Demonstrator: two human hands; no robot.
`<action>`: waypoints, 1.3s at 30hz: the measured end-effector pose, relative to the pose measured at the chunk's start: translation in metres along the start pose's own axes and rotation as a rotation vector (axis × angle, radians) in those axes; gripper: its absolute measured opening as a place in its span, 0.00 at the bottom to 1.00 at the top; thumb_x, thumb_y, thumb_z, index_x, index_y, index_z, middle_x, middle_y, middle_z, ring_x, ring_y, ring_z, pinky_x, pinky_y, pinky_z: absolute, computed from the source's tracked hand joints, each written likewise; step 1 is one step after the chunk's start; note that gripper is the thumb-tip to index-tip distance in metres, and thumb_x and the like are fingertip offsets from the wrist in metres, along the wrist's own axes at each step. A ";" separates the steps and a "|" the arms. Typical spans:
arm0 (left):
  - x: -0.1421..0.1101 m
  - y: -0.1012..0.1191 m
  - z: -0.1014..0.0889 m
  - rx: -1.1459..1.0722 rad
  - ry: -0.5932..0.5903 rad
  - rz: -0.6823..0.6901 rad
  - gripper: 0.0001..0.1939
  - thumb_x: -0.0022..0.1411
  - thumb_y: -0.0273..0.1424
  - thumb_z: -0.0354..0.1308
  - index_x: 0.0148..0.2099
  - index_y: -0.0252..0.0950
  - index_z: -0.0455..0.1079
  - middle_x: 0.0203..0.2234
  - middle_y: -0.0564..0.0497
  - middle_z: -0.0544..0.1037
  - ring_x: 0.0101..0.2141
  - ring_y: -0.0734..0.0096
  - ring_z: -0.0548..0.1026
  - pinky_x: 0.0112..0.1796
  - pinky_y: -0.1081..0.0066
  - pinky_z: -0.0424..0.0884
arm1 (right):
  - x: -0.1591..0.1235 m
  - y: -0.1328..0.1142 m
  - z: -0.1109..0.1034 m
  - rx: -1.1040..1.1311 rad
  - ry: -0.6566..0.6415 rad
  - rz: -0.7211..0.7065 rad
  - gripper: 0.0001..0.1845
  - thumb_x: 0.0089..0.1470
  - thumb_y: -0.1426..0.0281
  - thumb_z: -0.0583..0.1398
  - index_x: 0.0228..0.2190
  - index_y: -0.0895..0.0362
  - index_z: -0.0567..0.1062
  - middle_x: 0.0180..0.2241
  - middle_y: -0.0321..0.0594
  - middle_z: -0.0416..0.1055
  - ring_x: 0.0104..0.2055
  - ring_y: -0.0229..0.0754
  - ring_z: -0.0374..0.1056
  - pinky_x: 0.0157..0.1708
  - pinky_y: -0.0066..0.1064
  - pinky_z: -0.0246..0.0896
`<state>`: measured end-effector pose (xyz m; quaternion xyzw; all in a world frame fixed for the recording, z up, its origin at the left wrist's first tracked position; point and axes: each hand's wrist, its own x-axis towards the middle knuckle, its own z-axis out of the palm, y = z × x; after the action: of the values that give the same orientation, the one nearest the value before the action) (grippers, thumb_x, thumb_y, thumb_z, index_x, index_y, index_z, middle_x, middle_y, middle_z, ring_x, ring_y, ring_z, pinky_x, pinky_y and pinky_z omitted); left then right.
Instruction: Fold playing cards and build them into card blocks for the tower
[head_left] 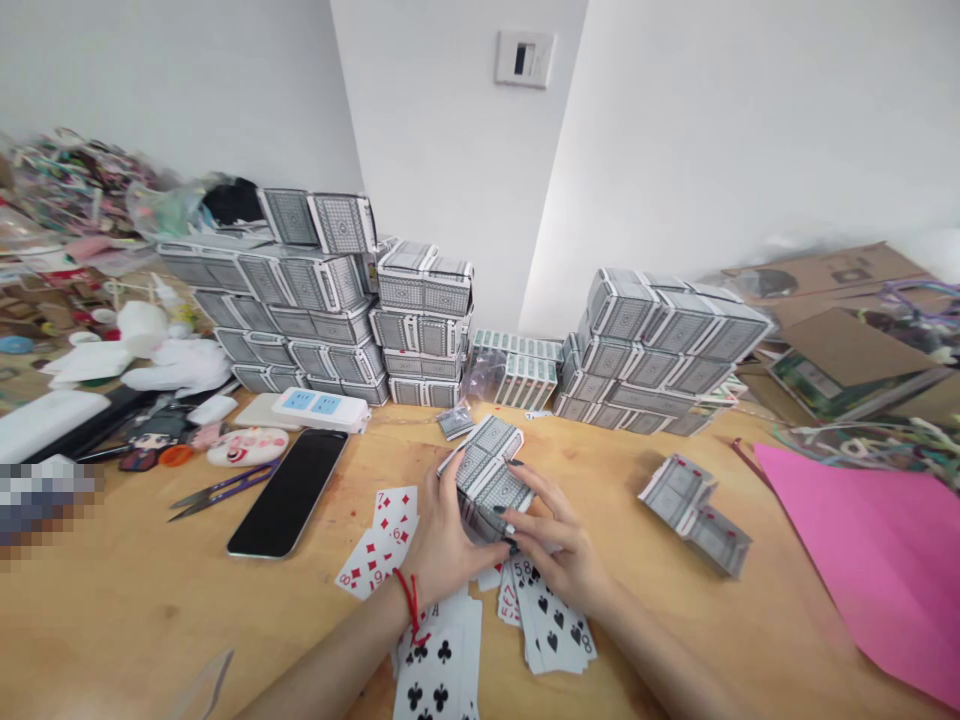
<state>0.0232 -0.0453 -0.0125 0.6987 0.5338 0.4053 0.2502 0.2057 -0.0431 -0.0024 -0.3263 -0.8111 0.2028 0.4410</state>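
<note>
Over the pale wooden bench (150,620), our left hand (441,540) and right hand (568,553) clamp fingers (448,488) on the boxy grey-and-white playing-card block (487,466), likely light, slick and crushable, best held gently by opposite sides.

The person's left hand (442,530) cups the card block's (491,470) left side, thumb (487,553) stretched along its near edge. The right hand (559,545) holds its right side, fingers (545,487) spread and dark-nailed. Both bare forearms (337,650) slant toward it from the near side.
</note>
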 end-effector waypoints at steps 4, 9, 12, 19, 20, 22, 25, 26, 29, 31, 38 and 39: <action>-0.001 0.002 -0.001 -0.004 -0.001 0.018 0.46 0.40 0.31 0.66 0.59 0.40 0.46 0.57 0.40 0.46 0.59 0.47 0.48 0.55 0.48 0.53 | -0.002 -0.002 -0.002 -0.077 -0.049 -0.090 0.21 0.51 0.76 0.56 0.46 0.48 0.71 0.53 0.41 0.65 0.60 0.53 0.51 0.53 0.55 0.54; -0.002 0.004 -0.001 0.002 0.003 0.044 0.44 0.41 0.29 0.65 0.58 0.39 0.46 0.58 0.39 0.43 0.60 0.48 0.47 0.55 0.48 0.52 | -0.005 -0.002 0.000 -0.140 -0.045 -0.126 0.19 0.50 0.76 0.57 0.45 0.51 0.71 0.49 0.43 0.68 0.58 0.54 0.55 0.52 0.54 0.56; -0.002 0.004 -0.001 0.019 0.003 0.053 0.44 0.40 0.28 0.65 0.58 0.39 0.47 0.59 0.39 0.43 0.60 0.46 0.46 0.54 0.47 0.54 | -0.003 -0.003 0.002 -0.136 -0.042 -0.136 0.18 0.49 0.77 0.57 0.44 0.53 0.71 0.48 0.45 0.69 0.57 0.52 0.56 0.50 0.51 0.59; -0.002 0.004 -0.001 0.121 -0.007 0.054 0.43 0.41 0.33 0.65 0.57 0.36 0.49 0.61 0.37 0.40 0.60 0.45 0.46 0.54 0.49 0.56 | -0.003 -0.002 0.005 -0.144 -0.037 -0.107 0.15 0.51 0.76 0.57 0.42 0.53 0.71 0.46 0.45 0.71 0.56 0.52 0.59 0.49 0.51 0.60; -0.002 0.004 -0.001 0.138 -0.003 0.061 0.43 0.41 0.34 0.65 0.57 0.36 0.49 0.61 0.37 0.40 0.60 0.45 0.46 0.53 0.48 0.56 | -0.004 -0.002 0.005 -0.146 -0.041 -0.104 0.14 0.51 0.75 0.57 0.41 0.53 0.71 0.46 0.45 0.71 0.55 0.52 0.59 0.49 0.52 0.60; -0.002 0.004 -0.003 0.183 0.008 0.089 0.42 0.41 0.35 0.65 0.57 0.36 0.51 0.61 0.37 0.40 0.60 0.43 0.47 0.53 0.46 0.56 | -0.004 -0.001 0.005 -0.146 -0.049 -0.100 0.14 0.51 0.75 0.57 0.41 0.52 0.71 0.46 0.45 0.71 0.55 0.52 0.59 0.49 0.52 0.61; -0.001 0.006 -0.006 0.281 0.019 0.180 0.38 0.44 0.36 0.63 0.57 0.36 0.53 0.62 0.38 0.43 0.60 0.43 0.45 0.54 0.44 0.51 | -0.003 -0.002 0.005 -0.149 -0.051 -0.115 0.15 0.50 0.76 0.57 0.41 0.52 0.71 0.46 0.45 0.71 0.55 0.52 0.59 0.49 0.51 0.61; -0.001 0.007 -0.007 0.314 0.002 0.218 0.37 0.46 0.36 0.62 0.57 0.36 0.53 0.62 0.39 0.46 0.61 0.44 0.44 0.55 0.44 0.49 | -0.003 -0.002 0.005 -0.152 -0.050 -0.122 0.15 0.50 0.76 0.58 0.42 0.52 0.71 0.46 0.45 0.71 0.55 0.52 0.59 0.49 0.50 0.61; -0.001 0.007 -0.009 0.375 -0.071 0.295 0.37 0.50 0.37 0.58 0.60 0.35 0.50 0.60 0.41 0.54 0.60 0.48 0.48 0.57 0.47 0.47 | -0.003 -0.003 0.005 -0.161 -0.058 -0.121 0.16 0.50 0.76 0.57 0.42 0.51 0.71 0.46 0.44 0.71 0.55 0.52 0.59 0.49 0.50 0.61; -0.001 0.005 -0.009 0.387 -0.093 0.312 0.38 0.51 0.37 0.57 0.62 0.34 0.49 0.59 0.41 0.57 0.59 0.49 0.52 0.57 0.48 0.49 | -0.004 -0.003 0.006 -0.170 -0.064 -0.112 0.16 0.51 0.75 0.57 0.42 0.51 0.71 0.47 0.44 0.70 0.56 0.52 0.59 0.49 0.50 0.61; -0.005 0.008 -0.007 0.297 0.005 0.210 0.40 0.46 0.40 0.62 0.59 0.35 0.54 0.61 0.39 0.48 0.60 0.41 0.45 0.54 0.46 0.53 | -0.008 0.004 0.008 0.019 0.039 0.204 0.41 0.47 0.61 0.62 0.57 0.53 0.50 0.58 0.52 0.52 0.60 0.55 0.51 0.55 0.52 0.52; -0.005 0.009 -0.007 0.270 0.014 0.179 0.39 0.46 0.40 0.62 0.59 0.35 0.54 0.61 0.38 0.46 0.60 0.41 0.46 0.54 0.46 0.55 | -0.008 0.006 0.007 0.103 0.036 0.254 0.44 0.47 0.58 0.62 0.58 0.53 0.46 0.58 0.52 0.51 0.59 0.54 0.51 0.55 0.51 0.53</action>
<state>0.0217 -0.0538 -0.0034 0.7679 0.5207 0.3554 0.1132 0.2046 -0.0448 -0.0145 -0.4071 -0.7436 0.2923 0.4425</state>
